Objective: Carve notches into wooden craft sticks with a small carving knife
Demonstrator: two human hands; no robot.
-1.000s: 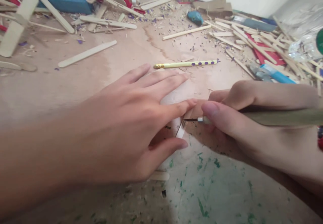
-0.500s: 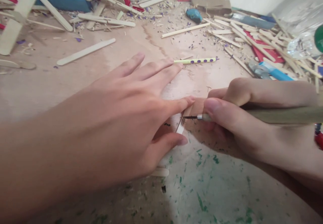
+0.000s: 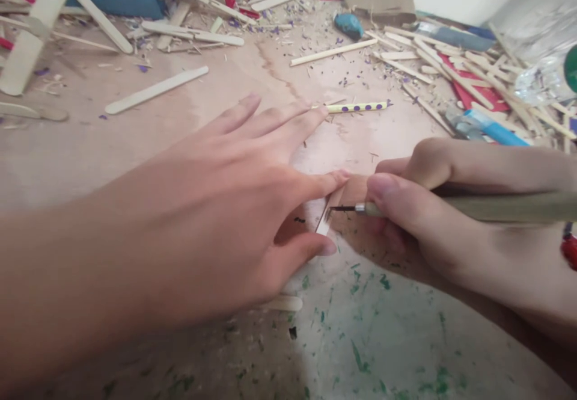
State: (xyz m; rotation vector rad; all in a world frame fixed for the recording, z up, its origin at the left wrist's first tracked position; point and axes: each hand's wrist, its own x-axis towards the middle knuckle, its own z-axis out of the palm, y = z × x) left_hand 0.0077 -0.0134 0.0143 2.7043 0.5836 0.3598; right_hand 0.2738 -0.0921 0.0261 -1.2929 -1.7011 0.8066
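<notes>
My left hand [image 3: 234,189] lies flat with its fingers stretched. Its index fingertip and thumb tip press on a small strip of craft stick [image 3: 323,224], pinning it to the table. Dark, fine marks show on the strip between them. My right hand [image 3: 433,201] is closed in a pen-like grip on a slim tool [image 3: 509,206] with an olive handle, a silver collar and a thin dark tip. That tip touches the strip or hovers just over it; I cannot tell whether it is a brush or a blade. Past my left fingertips is a yellow pencil [image 3: 360,107] with purple dots.
Loose craft sticks [image 3: 157,90] and shavings litter the table [image 3: 383,328], which has green stains. At the back sit a blue box [image 3: 119,3] and a blue lump [image 3: 348,26]. To the right are a blue-capped pen [image 3: 496,128], red paper [image 3: 469,84] and a clear bottle [image 3: 541,81].
The tool tip has shifted very slightly to the right along with my right hand. My left hand stays in place on the strip. The view has moved a little.
</notes>
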